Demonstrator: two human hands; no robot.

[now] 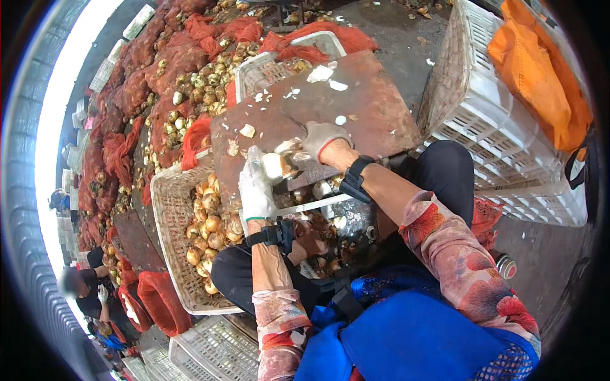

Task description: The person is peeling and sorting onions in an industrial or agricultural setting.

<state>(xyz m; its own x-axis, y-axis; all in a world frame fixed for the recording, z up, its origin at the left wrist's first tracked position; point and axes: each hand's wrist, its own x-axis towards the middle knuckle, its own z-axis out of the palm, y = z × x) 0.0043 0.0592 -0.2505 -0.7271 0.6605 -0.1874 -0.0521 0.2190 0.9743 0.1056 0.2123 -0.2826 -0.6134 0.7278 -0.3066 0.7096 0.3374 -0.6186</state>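
My left hand (257,187), in a white glove, is closed round a partly peeled onion (273,166) at the near edge of a worn brown board (375,95). The onion shows white flesh with some brown skin on its right side. Just to the right, my right hand (324,140), in a greyish glove, is curled low over the board. What its fingers grip is hidden from view. Loose onion skin (289,147) lies between the two hands. Scraps of white peel (319,73) are scattered over the board.
A white crate (168,209) of unpeeled onions (210,219) stands left of my legs. Below the board, a container (343,232) holds onions and skins. Stacked white crates (483,95) rise at right, with orange cloth (540,76). Red mesh sacks (136,95) and a person (92,289) are at left.
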